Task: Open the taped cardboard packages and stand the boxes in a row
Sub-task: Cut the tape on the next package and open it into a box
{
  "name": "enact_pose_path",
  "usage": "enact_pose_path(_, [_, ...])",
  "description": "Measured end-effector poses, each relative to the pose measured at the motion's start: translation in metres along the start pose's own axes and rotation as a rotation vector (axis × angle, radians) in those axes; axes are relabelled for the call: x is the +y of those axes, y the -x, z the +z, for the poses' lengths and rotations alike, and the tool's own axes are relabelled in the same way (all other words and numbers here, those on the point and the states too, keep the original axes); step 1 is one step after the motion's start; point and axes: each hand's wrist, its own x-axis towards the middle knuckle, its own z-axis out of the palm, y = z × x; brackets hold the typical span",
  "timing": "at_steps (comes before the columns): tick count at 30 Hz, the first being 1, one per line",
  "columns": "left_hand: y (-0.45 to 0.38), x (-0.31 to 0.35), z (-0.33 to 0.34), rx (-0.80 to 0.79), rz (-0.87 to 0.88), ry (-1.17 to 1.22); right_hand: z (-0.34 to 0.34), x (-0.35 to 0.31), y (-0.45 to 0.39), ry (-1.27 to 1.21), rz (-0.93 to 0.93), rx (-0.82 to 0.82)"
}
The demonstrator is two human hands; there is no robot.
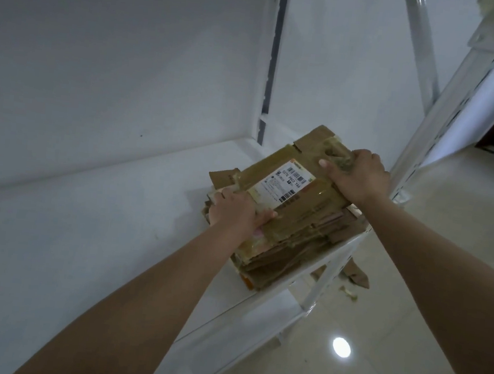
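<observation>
Shelving (92, 211) in white fills most of the view, its broad board set against a pale wall, with slotted uprights (447, 94) rising at the right. Glossy floor tiles (406, 338) are seen beyond the shelf's edge, where a few cardboard scraps (356, 274) are scattered. A stack of flattened cardboard packages (292, 236) is placed at the right end of the board, close to its front edge and beside the upright, probably so that it can be reached without stretching.

The top package (299, 192) is laid flat on the stack, wrapped in yellowish tape, with a white shipping label (282, 181) facing up. It is held from two opposite ends. The left hand (236, 208) is set on the near left corner, thumb laid along the top face and fingers curled round the edge. The right hand (358, 175) is closed over the far right corner, thumb pressed on the top and fingers wrapped over a crumpled wad of tape. Such a two-ended hold is judged to suit lifting the package clear of the stack. Whether tape is also being peeled cannot be told.

No opened box is seen standing anywhere on the shelf, so the row is judged not yet begun.
</observation>
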Motion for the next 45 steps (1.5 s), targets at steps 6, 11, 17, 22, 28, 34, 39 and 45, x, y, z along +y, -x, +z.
enact_pose_path(6, [0.000, 0.001, -0.004, 0.009, 0.029, 0.278, -0.015, 0.001, 0.010, -0.191, -0.018, 0.066])
enact_pose_path(11, [0.005, 0.015, -0.024, 0.088, 0.009, 0.749, -0.037, 0.001, 0.013, -0.303, 0.022, 0.124])
enact_pose_path(17, [0.015, 0.016, -0.065, 0.368, -0.007, 0.905, -0.037, -0.016, 0.029, -0.448, 0.027, 0.076])
enact_pose_path(22, [0.025, -0.027, -0.084, 0.490, 0.027, 0.879, -0.032, -0.035, 0.049, -0.521, -0.007, 0.013])
enact_pose_path(28, [0.065, -0.112, -0.105, 0.546, 0.019, 0.840, -0.022, -0.090, 0.082, -0.608, -0.034, -0.147])
enact_pose_path(34, [0.145, -0.228, -0.125, 0.641, -0.062, 0.817, 0.008, -0.206, 0.170, -0.616, -0.213, -0.265])
enact_pose_path(39, [0.231, -0.343, -0.145, 0.697, -0.186, 0.791, 0.040, -0.291, 0.268, -0.614, -0.330, -0.337])
enact_pose_path(45, [0.331, -0.456, -0.162, 0.723, -0.349, 0.779, 0.063, -0.383, 0.372, -0.641, -0.458, -0.452])
